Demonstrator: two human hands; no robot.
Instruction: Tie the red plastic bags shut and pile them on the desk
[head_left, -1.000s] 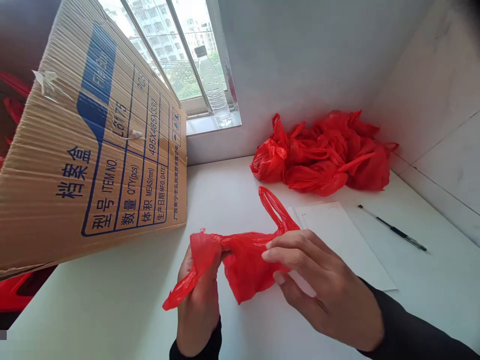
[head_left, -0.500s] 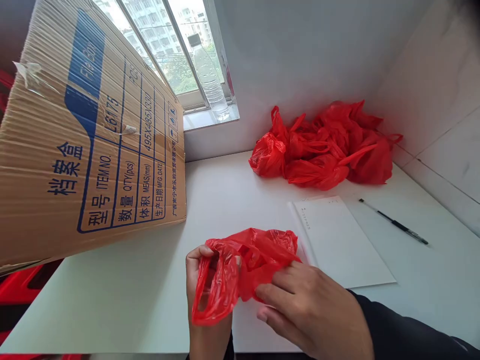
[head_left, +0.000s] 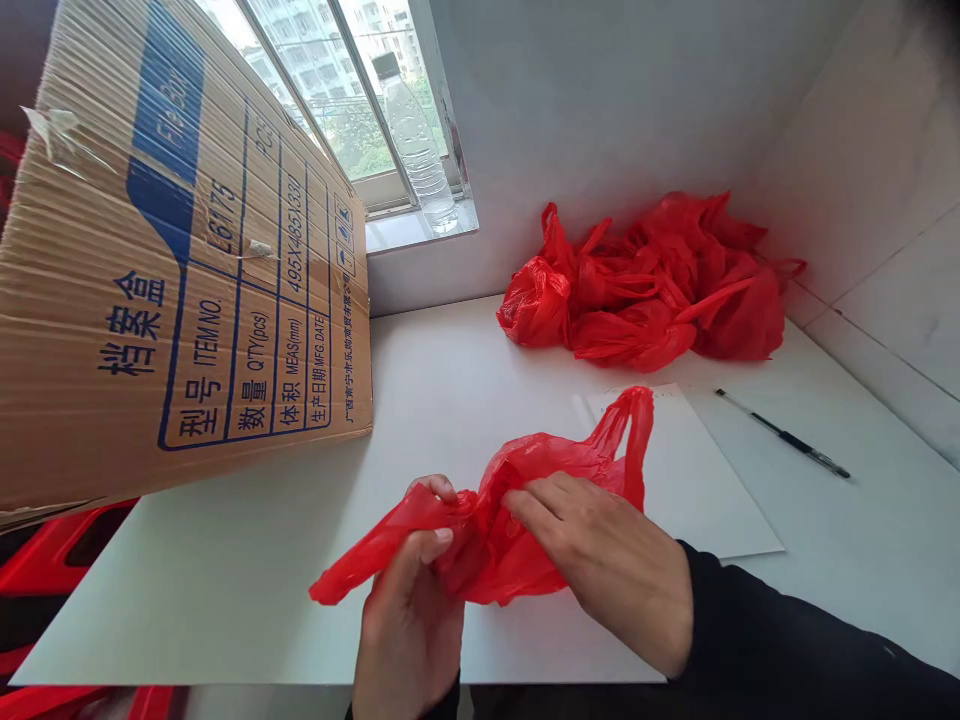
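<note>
A thin red plastic bag (head_left: 517, 570) is stretched between my two hands above the front of the white table. My left hand (head_left: 416, 590) is closed on its left part, thumb on top, and one handle sticks out to the left past the thumb. My right hand (head_left: 592, 550) reaches into the bag's folds from the right, its fingertips curled down and partly hidden in the plastic. The other handle loop stands up beyond the right hand, over a white notepad (head_left: 705, 490). Whatever may be inside the bag is hidden.
Several crumpled red plastic bags (head_left: 637, 290) lie heaped against the back wall. A black pen (head_left: 784, 435) rests right of the notepad. On the left stands a large cardboard box (head_left: 247, 350). A clear bottle (head_left: 420, 150) stands on the window sill.
The bag has been spread wider, with one handle now pointing left and the other rising at the right. My right fingers have moved up into its folds, and my left thumb now presses on top.
</note>
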